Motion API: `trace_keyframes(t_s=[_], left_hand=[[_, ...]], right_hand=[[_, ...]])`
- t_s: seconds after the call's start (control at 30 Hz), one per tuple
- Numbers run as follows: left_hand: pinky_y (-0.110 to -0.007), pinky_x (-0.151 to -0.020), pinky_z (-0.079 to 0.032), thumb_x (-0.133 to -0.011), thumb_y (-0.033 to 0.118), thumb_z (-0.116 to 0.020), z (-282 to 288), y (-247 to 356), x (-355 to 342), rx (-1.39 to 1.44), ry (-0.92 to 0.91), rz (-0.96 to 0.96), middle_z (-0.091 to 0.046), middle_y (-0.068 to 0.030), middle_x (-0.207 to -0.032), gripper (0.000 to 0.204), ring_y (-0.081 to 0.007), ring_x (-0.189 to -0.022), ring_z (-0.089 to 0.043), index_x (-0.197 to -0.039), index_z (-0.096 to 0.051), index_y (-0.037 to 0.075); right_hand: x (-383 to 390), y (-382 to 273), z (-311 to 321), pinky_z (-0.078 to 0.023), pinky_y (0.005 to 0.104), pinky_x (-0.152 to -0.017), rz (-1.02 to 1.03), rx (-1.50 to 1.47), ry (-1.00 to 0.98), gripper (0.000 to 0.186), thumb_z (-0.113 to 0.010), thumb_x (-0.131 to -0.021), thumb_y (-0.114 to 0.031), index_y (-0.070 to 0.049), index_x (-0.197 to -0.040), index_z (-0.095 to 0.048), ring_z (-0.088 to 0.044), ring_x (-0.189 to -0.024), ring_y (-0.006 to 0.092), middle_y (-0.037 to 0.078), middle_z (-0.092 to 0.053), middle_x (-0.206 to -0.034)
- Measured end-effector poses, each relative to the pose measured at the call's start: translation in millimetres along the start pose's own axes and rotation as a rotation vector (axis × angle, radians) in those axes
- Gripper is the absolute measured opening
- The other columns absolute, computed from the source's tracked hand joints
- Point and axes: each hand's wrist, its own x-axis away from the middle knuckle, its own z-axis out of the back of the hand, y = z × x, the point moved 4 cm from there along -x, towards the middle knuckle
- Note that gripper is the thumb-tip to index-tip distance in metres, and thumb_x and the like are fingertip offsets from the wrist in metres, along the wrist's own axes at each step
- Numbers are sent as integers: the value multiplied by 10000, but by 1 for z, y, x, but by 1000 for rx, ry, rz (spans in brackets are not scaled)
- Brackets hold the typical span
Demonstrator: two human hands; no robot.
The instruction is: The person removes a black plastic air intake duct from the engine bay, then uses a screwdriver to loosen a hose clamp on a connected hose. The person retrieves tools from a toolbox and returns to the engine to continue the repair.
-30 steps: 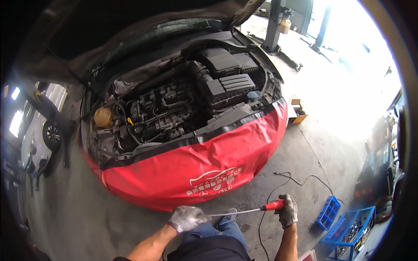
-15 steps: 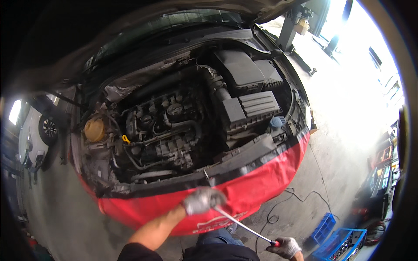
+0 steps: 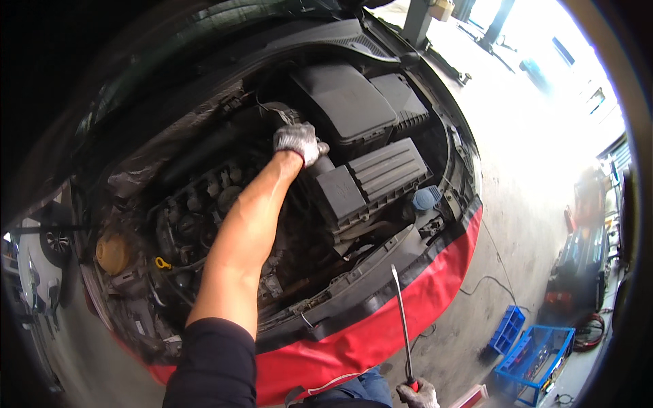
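Note:
My left hand (image 3: 297, 141), in a grey-white work glove, reaches far into the engine bay. It is curled over the black air intake hose (image 3: 322, 165), thumb toward the battery side; most of its fingertips are hidden. Just nearer lies the ribbed black air filter box (image 3: 371, 182). Low in the view, my right hand (image 3: 420, 394), also gloved, is closed around the red handle of a long screwdriver (image 3: 402, 316). Its metal shaft points up and away, the flat tip over the black edge of the red fender cover (image 3: 354, 347).
Left of my forearm lie the engine (image 3: 190, 217), a yellow dipstick ring (image 3: 162, 263) and an amber coolant tank (image 3: 112, 254). A blue-capped filler (image 3: 427, 198) stands at the right front. Blue crates (image 3: 534, 370) and a cable (image 3: 486, 280) are on the floor at right.
My left hand has left the screwdriver's shaft at the front edge and reached forward onto the intake hose. The screwdriver has swung from slanting leftward to pointing nearly straight ahead.

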Motion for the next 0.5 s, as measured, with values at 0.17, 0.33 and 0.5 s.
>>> trace_keyframes(t_s=[0.17,0.33,0.5], left_hand=[[-538,-1051,-465,-881,486,-595,-9,1,-39,-126,-142,-195,-688,-191,-1260,531,-374,-1192,-640,-1168,-718,56],[-632,-1120,-332,-939,476,-535,-5,-2,-31,-24,-216,-232,-689,-223,-1211,500,-408,-1186,-622,-1061,-741,38],[-554,-1010,-452,-940,487,-552,-25,-15,-38,80,40,-201,-723,-225,-1083,503,-394,-1073,-675,-985,-753,29]], right_hand=[[-42,-104,-16,-545,352,-786,339,27,50,512,-802,-809,-266,-23,-1229,-639,-665,-842,217,132,-694,-932],[-115,-218,-27,-534,363,-905,406,-59,-39,566,-749,-855,-226,-16,-1350,-572,-674,-976,257,184,-682,-1066],[-150,-258,-49,-527,358,-943,427,-77,-110,558,-748,-886,-231,-26,-1371,-562,-666,-1031,208,139,-700,-1139]])
